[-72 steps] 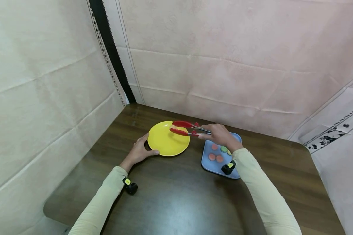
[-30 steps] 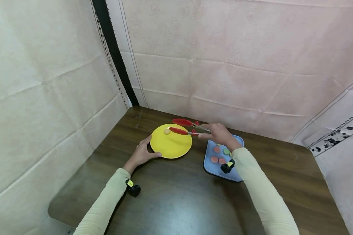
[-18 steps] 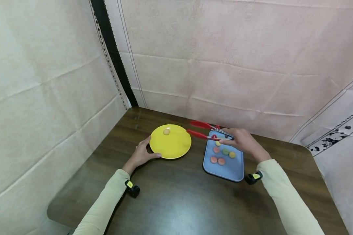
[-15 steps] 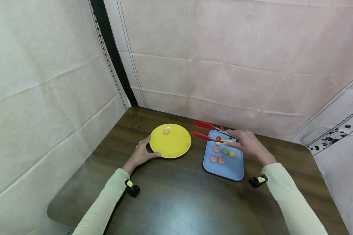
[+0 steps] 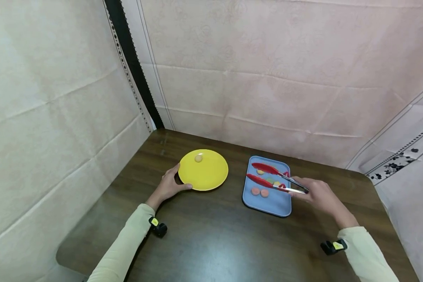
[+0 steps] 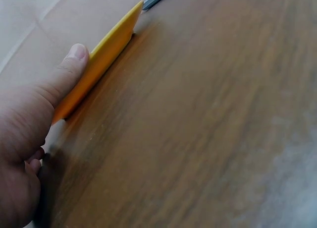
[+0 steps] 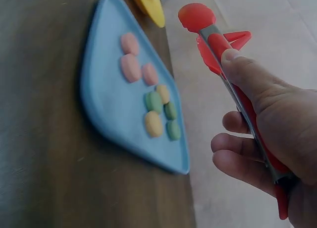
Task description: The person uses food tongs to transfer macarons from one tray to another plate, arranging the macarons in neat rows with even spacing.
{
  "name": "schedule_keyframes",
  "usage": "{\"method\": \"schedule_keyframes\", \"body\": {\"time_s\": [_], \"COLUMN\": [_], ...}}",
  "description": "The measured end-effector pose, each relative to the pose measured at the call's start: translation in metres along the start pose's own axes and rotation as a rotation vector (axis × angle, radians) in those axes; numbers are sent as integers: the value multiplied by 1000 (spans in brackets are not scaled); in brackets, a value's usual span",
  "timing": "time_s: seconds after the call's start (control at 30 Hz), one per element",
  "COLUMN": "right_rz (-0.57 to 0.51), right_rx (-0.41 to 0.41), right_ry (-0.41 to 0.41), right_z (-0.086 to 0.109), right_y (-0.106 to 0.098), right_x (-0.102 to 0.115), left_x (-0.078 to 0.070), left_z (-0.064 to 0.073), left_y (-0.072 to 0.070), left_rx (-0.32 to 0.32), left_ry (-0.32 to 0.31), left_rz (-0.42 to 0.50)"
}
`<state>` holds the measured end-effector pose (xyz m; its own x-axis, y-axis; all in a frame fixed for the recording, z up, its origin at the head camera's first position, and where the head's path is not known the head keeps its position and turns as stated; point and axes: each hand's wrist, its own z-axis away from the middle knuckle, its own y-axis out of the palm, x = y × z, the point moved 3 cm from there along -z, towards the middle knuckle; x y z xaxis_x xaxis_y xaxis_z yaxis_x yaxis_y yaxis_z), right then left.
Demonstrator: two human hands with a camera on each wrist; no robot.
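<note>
My left hand (image 5: 167, 186) holds the left rim of a yellow plate (image 5: 209, 174), thumb on the near edge and fingers spread along the far side. One pale yellow macaron (image 5: 198, 158) lies near the plate's back edge. My right hand (image 5: 319, 194) grips red-tipped metal tongs (image 5: 265, 168) by the handles. Their tips stand apart with nothing between them, above a blue tray (image 5: 269, 205). On that tray are several macarons: pink macarons (image 7: 131, 68), green macarons (image 7: 153, 102) and yellow macarons (image 7: 153, 124). In the head view, the tongs partly cover them.
Plate and tray both sit toward the back of a dark wooden table (image 5: 208, 235), with a strip of tabletop between them. Cloth hangings (image 5: 261, 78) rise behind and at the left. A black band (image 5: 134, 62) runs down the corner.
The tongs let go of the pale yellow macaron, which stays on the plate. My right hand has since carried the tongs rightward and nearer, over the tray. My left hand stays at the plate.
</note>
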<state>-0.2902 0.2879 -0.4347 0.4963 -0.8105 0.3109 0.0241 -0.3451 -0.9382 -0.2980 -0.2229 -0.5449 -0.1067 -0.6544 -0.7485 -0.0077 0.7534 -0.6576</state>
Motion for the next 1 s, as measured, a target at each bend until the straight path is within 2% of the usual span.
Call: {"method": "schedule_keyframes", "body": {"time_s": [0.17,0.4,1.0], "right_rz": [-7,-2,4], "right_rx": [0,22,60], "right_ry": [29,72,133], "right_z": [21,39,65], "right_y": [10,16,36], "right_x": [-9,-19,-36], "left_x": [1,2,2], "left_z": [0,1,-1], "left_y": [0,-3,2], "left_rx": [-1,-11,-14], "left_ry": [3,2,12], "left_rz": [4,-2,-5]}}
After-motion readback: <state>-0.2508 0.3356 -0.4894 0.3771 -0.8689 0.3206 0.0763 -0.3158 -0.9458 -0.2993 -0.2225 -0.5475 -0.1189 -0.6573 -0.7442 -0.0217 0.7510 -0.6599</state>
